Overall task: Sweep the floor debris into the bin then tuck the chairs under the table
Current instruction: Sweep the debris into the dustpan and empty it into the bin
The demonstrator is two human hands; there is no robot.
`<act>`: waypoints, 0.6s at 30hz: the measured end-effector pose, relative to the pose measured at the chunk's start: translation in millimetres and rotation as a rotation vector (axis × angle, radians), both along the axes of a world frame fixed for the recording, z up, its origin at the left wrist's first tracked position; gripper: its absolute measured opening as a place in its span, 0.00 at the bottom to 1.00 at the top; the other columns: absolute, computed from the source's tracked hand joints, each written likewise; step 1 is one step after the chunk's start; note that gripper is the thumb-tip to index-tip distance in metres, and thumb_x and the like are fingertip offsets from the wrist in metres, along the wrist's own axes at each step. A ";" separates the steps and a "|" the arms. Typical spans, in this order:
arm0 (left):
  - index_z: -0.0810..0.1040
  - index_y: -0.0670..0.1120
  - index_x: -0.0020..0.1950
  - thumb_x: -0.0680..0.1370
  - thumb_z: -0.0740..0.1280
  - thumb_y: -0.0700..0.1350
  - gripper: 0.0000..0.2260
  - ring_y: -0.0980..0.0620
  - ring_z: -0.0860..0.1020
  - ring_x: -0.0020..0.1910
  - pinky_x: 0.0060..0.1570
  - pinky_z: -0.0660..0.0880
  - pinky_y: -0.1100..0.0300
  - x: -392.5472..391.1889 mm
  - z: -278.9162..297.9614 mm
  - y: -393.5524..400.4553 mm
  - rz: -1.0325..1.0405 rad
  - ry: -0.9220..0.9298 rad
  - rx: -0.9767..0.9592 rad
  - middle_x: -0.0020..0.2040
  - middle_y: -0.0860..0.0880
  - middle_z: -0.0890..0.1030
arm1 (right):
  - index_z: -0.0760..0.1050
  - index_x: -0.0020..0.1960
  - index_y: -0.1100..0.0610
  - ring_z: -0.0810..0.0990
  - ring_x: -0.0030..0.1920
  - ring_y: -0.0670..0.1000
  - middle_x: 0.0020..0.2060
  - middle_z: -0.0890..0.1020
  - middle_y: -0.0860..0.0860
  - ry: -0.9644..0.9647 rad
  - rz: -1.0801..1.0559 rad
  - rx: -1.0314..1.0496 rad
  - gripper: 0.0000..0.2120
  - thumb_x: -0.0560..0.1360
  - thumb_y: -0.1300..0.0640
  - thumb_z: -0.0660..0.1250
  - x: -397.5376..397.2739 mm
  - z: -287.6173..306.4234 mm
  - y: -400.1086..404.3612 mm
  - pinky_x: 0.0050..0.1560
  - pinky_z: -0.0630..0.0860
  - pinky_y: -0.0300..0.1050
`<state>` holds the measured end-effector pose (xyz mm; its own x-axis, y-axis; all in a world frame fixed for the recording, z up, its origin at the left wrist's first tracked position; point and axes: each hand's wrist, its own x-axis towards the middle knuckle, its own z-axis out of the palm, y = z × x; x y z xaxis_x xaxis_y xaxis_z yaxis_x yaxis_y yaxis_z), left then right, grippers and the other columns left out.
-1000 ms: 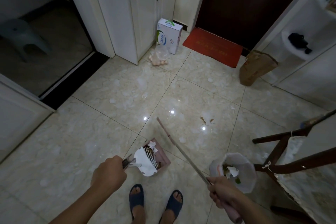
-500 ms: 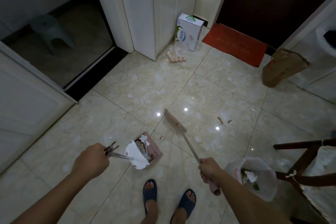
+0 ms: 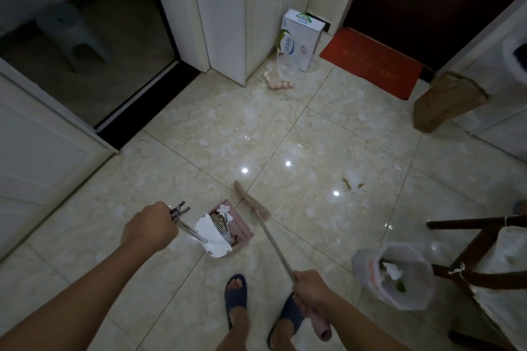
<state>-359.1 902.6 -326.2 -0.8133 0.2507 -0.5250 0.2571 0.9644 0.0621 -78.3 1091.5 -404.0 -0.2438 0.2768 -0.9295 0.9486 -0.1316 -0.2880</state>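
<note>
My left hand (image 3: 148, 229) grips the metal handle of a pink dustpan (image 3: 228, 229) resting on the tiled floor; the pan holds crumpled white paper and brown scraps. My right hand (image 3: 312, 291) grips the broom (image 3: 256, 208), whose brush head sits on the floor just right of the pan's mouth. A bin (image 3: 396, 273) lined with a white bag stands at the lower right with paper scraps inside. Brown debris (image 3: 352, 185) lies on the floor further right. A dark wooden chair (image 3: 467, 236) with a pale cloth stands beside the bin.
A white milk carton box (image 3: 299, 40) and a bag of eggs (image 3: 279, 82) sit by the white cabinet (image 3: 228, 8). A red doormat (image 3: 370, 61) lies before the dark door. A brown paper bag (image 3: 445, 100) leans at the right. My sandalled feet (image 3: 236, 299) stand below the dustpan.
The broom's head has swung left and nearer, from the open floor to the dustpan's mouth. My view has shifted left, so the bin and chair sit further right.
</note>
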 end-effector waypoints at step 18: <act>0.72 0.47 0.44 0.76 0.66 0.43 0.04 0.51 0.75 0.34 0.36 0.71 0.60 2.5 2.6 -10.4 -0.005 0.003 0.039 0.34 0.51 0.74 | 0.75 0.39 0.60 0.65 0.19 0.48 0.21 0.67 0.52 0.085 -0.198 -0.006 0.14 0.71 0.72 0.53 -10.0 29.8 -15.7 0.25 0.62 0.39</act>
